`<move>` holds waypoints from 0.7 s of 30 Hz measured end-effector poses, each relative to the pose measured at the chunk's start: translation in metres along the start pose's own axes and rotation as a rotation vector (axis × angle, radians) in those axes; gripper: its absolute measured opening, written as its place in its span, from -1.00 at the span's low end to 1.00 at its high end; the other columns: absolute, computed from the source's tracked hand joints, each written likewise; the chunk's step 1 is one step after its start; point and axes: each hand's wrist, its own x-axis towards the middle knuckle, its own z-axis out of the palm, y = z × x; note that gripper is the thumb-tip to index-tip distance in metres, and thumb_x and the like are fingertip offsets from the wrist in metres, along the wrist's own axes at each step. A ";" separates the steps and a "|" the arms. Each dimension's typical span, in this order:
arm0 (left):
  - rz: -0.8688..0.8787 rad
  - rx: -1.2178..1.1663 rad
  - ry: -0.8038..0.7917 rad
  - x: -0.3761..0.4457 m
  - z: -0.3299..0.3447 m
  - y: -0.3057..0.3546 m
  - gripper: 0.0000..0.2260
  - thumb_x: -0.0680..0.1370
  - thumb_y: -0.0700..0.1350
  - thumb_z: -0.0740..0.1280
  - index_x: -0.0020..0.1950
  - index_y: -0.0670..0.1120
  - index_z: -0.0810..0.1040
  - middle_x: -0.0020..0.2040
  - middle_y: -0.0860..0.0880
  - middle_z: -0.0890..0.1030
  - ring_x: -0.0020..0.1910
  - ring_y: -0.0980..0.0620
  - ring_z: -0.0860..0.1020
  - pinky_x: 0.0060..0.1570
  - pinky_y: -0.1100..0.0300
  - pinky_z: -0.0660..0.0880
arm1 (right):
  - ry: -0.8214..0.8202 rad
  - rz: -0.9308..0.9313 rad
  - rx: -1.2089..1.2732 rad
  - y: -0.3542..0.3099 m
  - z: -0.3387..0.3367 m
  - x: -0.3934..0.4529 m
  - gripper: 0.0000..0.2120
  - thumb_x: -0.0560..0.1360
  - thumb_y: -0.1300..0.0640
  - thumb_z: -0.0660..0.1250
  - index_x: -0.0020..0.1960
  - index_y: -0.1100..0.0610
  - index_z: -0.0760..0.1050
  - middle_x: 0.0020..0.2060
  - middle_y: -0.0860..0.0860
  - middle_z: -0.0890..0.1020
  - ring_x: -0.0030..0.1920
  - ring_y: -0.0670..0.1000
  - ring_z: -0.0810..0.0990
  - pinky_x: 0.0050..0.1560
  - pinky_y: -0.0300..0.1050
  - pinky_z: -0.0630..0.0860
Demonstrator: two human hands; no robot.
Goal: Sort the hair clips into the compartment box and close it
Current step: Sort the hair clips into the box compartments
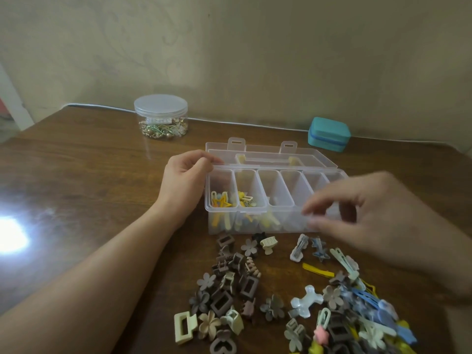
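Note:
A clear compartment box point(274, 208) stands open at the table's middle, its lid point(270, 155) laid back behind it. The two leftmost compartments of its top tray hold yellow clips, and more yellow clips show through the front wall below. My left hand point(185, 178) pinches the box's far left corner at the rim. Blurred, my right hand point(370, 215) hovers at the box's front right with finger and thumb slightly apart; I cannot make out whether it holds anything. Brown and beige hair clips point(224, 290) lie in front of the box, and mixed blue, white and yellow hair clips point(355, 310) lie to the right.
A round clear jar point(161, 116) of jewellery stands at the back left. At the back right sits a teal zip case point(329, 134). The wooden table point(84, 175) meets a wall behind, and a bright glare marks its left side.

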 end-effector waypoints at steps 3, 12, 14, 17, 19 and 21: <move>0.000 0.008 0.000 0.001 0.000 -0.002 -0.74 0.54 -0.26 0.23 -0.15 -0.06 0.69 -0.13 -0.10 0.70 -0.06 -0.06 0.64 -0.02 0.02 0.59 | -0.258 -0.071 -0.283 0.001 0.010 -0.001 -0.76 0.49 -0.07 0.35 0.11 -0.34 0.54 -0.06 -0.42 0.60 -0.06 -0.40 0.52 -0.04 -0.33 0.51; 0.012 -0.023 -0.014 0.003 -0.001 -0.005 -0.77 0.47 -0.18 0.24 -0.18 -0.03 0.69 -0.15 -0.08 0.70 -0.20 0.15 0.62 -0.15 0.18 0.58 | -0.288 -0.117 -0.282 0.011 0.019 0.002 -0.77 0.50 -0.03 0.35 0.10 -0.31 0.49 -0.05 -0.41 0.56 -0.02 -0.33 0.52 -0.02 -0.36 0.49; 0.010 -0.027 -0.011 0.003 -0.001 -0.005 -0.77 0.51 -0.22 0.24 -0.17 -0.04 0.69 -0.16 -0.08 0.70 -0.22 0.17 0.62 -0.17 0.21 0.58 | -0.227 -0.104 -0.069 0.007 0.011 -0.001 -0.76 0.43 0.04 0.42 -0.03 -0.29 0.51 -0.14 -0.42 0.59 -0.26 -0.26 0.56 -0.30 -0.44 0.45; 0.016 -0.020 -0.008 0.003 -0.001 -0.005 -0.73 0.54 -0.28 0.22 -0.16 -0.06 0.69 -0.18 -0.06 0.70 -0.25 0.23 0.61 -0.21 0.28 0.57 | 0.125 -0.046 0.375 -0.004 0.007 0.006 -0.73 0.36 0.17 0.49 -0.04 -0.11 0.56 -0.19 -0.25 0.65 -0.50 -0.15 0.44 -0.50 -0.41 0.35; 0.016 -0.019 -0.011 0.003 -0.001 -0.004 -0.74 0.54 -0.28 0.22 -0.15 -0.07 0.69 -0.18 -0.05 0.69 -0.25 0.25 0.61 -0.23 0.31 0.56 | 0.356 0.057 0.435 -0.003 0.017 0.020 -0.76 0.37 0.18 0.50 -0.02 -0.05 0.59 -0.18 -0.12 0.68 -0.48 -0.14 0.44 -0.48 -0.31 0.39; 0.012 -0.022 -0.007 0.002 0.000 -0.004 -0.74 0.54 -0.28 0.22 -0.15 -0.07 0.69 -0.17 -0.06 0.69 -0.25 0.25 0.61 -0.23 0.32 0.56 | 0.424 0.144 0.348 -0.001 0.029 0.033 -0.80 0.40 0.11 0.50 -0.01 -0.05 0.59 -0.21 -0.14 0.68 -0.33 -0.20 0.59 -0.37 -0.36 0.43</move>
